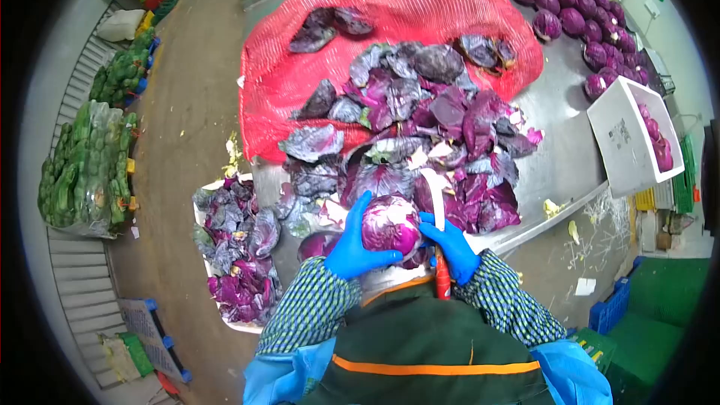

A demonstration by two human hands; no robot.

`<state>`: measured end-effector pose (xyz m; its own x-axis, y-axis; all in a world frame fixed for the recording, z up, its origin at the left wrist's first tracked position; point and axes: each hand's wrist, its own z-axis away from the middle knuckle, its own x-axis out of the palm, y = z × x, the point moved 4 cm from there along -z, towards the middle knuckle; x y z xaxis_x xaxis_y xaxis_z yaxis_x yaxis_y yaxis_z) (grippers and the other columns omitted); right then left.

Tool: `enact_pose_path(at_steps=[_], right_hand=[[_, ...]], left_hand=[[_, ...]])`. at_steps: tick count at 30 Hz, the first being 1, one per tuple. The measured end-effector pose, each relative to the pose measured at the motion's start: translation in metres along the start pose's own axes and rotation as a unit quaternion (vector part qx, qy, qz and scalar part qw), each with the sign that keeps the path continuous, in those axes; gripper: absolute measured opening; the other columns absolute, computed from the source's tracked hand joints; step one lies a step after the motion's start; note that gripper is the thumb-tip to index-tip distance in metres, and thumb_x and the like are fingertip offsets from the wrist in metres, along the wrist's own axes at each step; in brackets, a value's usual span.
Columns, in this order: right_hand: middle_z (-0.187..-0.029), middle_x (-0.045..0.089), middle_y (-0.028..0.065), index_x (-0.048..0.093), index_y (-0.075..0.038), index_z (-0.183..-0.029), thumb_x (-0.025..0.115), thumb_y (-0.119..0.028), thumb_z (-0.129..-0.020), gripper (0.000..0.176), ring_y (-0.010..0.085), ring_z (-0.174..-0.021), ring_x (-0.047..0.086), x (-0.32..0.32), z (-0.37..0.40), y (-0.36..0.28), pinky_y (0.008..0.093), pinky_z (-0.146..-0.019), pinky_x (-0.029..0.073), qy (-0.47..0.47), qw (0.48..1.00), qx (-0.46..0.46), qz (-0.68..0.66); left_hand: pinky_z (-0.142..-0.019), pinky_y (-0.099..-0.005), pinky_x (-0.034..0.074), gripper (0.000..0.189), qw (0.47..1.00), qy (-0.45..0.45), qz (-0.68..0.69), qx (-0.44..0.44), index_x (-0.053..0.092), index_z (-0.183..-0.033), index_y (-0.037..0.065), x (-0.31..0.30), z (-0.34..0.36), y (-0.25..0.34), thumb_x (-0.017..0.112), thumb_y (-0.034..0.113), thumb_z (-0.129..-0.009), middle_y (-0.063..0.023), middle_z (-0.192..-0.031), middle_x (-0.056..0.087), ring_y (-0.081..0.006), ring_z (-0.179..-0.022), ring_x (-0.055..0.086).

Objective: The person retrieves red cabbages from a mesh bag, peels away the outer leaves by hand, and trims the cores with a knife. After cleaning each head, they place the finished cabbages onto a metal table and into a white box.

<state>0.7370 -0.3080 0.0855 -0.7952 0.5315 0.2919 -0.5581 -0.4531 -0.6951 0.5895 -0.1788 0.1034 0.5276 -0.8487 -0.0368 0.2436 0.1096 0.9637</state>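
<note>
A trimmed purple cabbage [391, 226] is held at the near edge of the metal table. My left hand [354, 246], in a blue glove, wraps round its left side with thumb and fingers curved. On the right, my right hand [453, 249], also gloved in blue, is closed on a knife [442, 276] with a red handle; its fingertips touch the cabbage. The pale curved blade points away from me. Loose purple leaves [469, 120] lie heaped beyond the cabbage, partly on a red mesh sack [281, 75].
Whole purple cabbages [572, 21] are piled at the back right, near a tilted white foam box [619, 139]. A white bin [244, 326] full of leaves stands left of the table. Wrapped green vegetables [88, 169] line the far left.
</note>
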Motion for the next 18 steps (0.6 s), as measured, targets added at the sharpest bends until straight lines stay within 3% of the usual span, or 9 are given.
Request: enact_pose_path(at_steps=[1, 3, 4, 5, 6, 7, 9, 13, 18], right_hand=[[-0.099, 0.058, 0.0064, 0.042, -0.006, -0.129, 0.061, -0.030, -0.085, 0.054, 0.0123, -0.074, 0.056, -0.009, -0.007, 0.016, 0.0225, -0.045, 0.044, 0.022, 0.999, 0.007, 0.041], [-0.097, 0.057, 0.0094, 0.046, -0.004, -0.122, 0.060, -0.027, -0.086, 0.045, 0.0161, -0.083, 0.056, -0.029, -0.009, 0.023, 0.0293, -0.068, 0.049, 0.105, 0.989, 0.008, 0.102], [-0.096, 0.057, 0.0105, 0.046, -0.003, -0.121, 0.058, -0.023, -0.086, 0.042, 0.0191, -0.083, 0.057, -0.038, -0.007, 0.015, 0.0319, -0.071, 0.049, 0.163, 0.937, -0.206, 0.229], [-0.095, 0.057, 0.0116, 0.045, -0.003, -0.120, 0.057, -0.018, -0.087, 0.039, 0.0221, -0.083, 0.058, -0.027, 0.010, -0.012, 0.0346, -0.074, 0.049, 0.202, 0.821, -0.405, 0.348], [-0.094, 0.056, 0.0119, 0.044, -0.008, -0.127, 0.054, -0.012, -0.087, 0.041, 0.0276, -0.079, 0.060, -0.024, 0.028, -0.036, 0.0356, -0.070, 0.050, 0.205, 0.724, -0.479, 0.452], [-0.094, 0.056, 0.0119, 0.044, -0.008, -0.127, 0.054, -0.012, -0.087, 0.041, 0.0276, -0.079, 0.060, -0.021, 0.044, -0.048, 0.0356, -0.070, 0.050, 0.205, 0.725, -0.474, 0.455], [-0.090, 0.054, 0.0101, 0.041, -0.018, -0.133, 0.053, -0.013, -0.087, 0.047, 0.0293, -0.078, 0.059, -0.016, 0.045, -0.043, 0.0356, -0.069, 0.050, 0.059, 0.852, -0.275, 0.441], [-0.084, 0.053, 0.0093, 0.042, -0.026, -0.133, 0.051, -0.017, -0.089, 0.046, 0.0277, -0.072, 0.057, -0.013, 0.038, -0.024, 0.0376, -0.061, 0.048, 0.020, 0.784, -0.281, 0.553], [-0.083, 0.053, 0.0082, 0.047, -0.028, -0.129, 0.052, -0.020, -0.088, 0.043, 0.0260, -0.070, 0.056, -0.011, 0.023, -0.034, 0.0376, -0.059, 0.048, 0.007, 0.757, -0.276, 0.592]], left_hand=[[-0.106, -0.0428, 0.028, 0.120, 0.997, 0.034, 0.037, -0.054, 0.013, -0.141, 0.003, 0.007, -0.001, -0.023, 0.088, 0.030, -0.051, -0.0201, -0.138, 0.023, -0.0333, -0.129, 0.028], [-0.106, -0.0439, 0.028, 0.118, 0.975, 0.046, -0.199, 0.088, 0.018, -0.140, 0.004, 0.018, 0.005, -0.019, 0.088, 0.033, -0.049, -0.0203, -0.138, 0.024, -0.0354, -0.128, 0.029], [-0.105, -0.0448, 0.028, 0.115, 0.980, 0.059, -0.167, 0.085, 0.024, -0.138, 0.005, 0.024, 0.007, -0.015, 0.088, 0.035, -0.047, -0.0213, -0.136, 0.026, -0.0374, -0.126, 0.030], [-0.105, -0.0448, 0.028, 0.115, 0.983, 0.058, -0.157, 0.077, 0.024, -0.138, 0.005, 0.031, 0.008, -0.015, 0.088, 0.035, -0.047, -0.0213, -0.136, 0.026, -0.0374, -0.126, 0.030], [-0.105, -0.0449, 0.028, 0.114, 0.973, 0.072, -0.205, 0.078, 0.025, -0.137, 0.005, 0.035, 0.009, -0.013, 0.088, 0.036, -0.047, -0.0213, -0.134, 0.027, -0.0375, -0.126, 0.029], [-0.105, -0.0450, 0.027, 0.113, 0.960, 0.084, -0.256, 0.081, 0.026, -0.137, 0.005, 0.036, 0.008, -0.013, 0.088, 0.036, -0.047, -0.0212, -0.133, 0.028, -0.0375, -0.125, 0.029], [-0.106, -0.0450, 0.027, 0.113, 0.967, 0.092, -0.227, 0.076, 0.027, -0.136, 0.004, 0.034, 0.006, -0.015, 0.088, 0.037, -0.047, -0.0214, -0.131, 0.029, -0.0376, -0.124, 0.030], [-0.105, -0.0451, 0.027, 0.112, 0.967, 0.104, -0.221, 0.070, 0.028, -0.134, 0.003, 0.030, 0.000, -0.019, 0.088, 0.039, -0.047, -0.0211, -0.132, 0.031, -0.0370, -0.124, 0.030], [-0.104, -0.0449, 0.027, 0.110, 0.969, 0.098, -0.217, 0.066, 0.028, -0.133, 0.001, 0.028, -0.001, -0.019, 0.088, 0.038, -0.048, -0.0208, -0.130, 0.033, -0.0358, -0.124, 0.031]])
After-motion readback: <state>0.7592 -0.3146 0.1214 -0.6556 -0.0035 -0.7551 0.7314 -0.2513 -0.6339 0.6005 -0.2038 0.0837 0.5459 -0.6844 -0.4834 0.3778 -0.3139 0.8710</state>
